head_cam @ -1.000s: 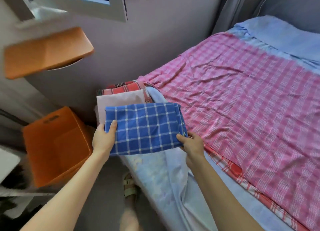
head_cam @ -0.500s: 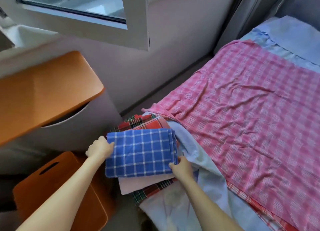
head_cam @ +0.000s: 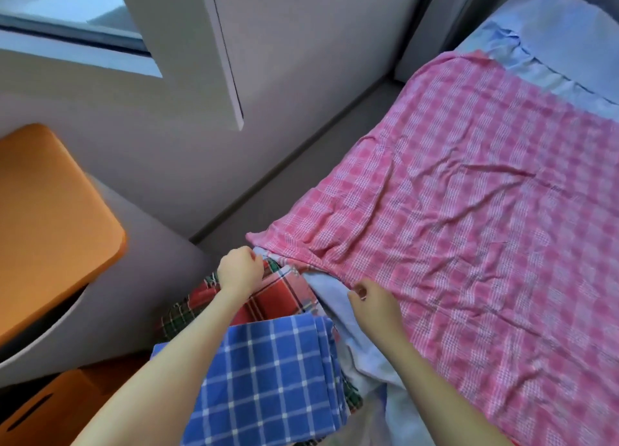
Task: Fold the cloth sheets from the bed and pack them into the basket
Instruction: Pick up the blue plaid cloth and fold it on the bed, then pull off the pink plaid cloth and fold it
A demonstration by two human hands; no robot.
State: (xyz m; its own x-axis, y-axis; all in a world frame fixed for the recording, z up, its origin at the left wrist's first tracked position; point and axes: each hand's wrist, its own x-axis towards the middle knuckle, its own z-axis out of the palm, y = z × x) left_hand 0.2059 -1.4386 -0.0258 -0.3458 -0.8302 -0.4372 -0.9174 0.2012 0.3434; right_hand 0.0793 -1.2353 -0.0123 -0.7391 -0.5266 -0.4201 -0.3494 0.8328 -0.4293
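A pink checked sheet (head_cam: 469,244) lies spread and wrinkled over the bed. Its near-left edge runs past both hands. My right hand (head_cam: 371,300) pinches that edge between thumb and forefinger. My left hand (head_cam: 239,268) hovers with curled fingers over a folded red plaid cloth (head_cam: 281,295), just below the pink sheet's corner, and no cloth shows in its grip. The folded blue plaid cloth (head_cam: 268,378) lies on the stack beneath my forearms, free of both hands. At the bottom left stands the orange basket (head_cam: 50,412).
A pale blue bedsheet (head_cam: 335,291) shows under the pink one and at the head of the bed. An orange shelf top (head_cam: 50,211) juts out at the left above the basket. The grey wall and window frame (head_cam: 227,60) close off the far side.
Both hands let go of the folded blue plaid cloth, which now rests on the stack. They moved forward to the pink sheet's near edge, and the view swung up toward the bed.
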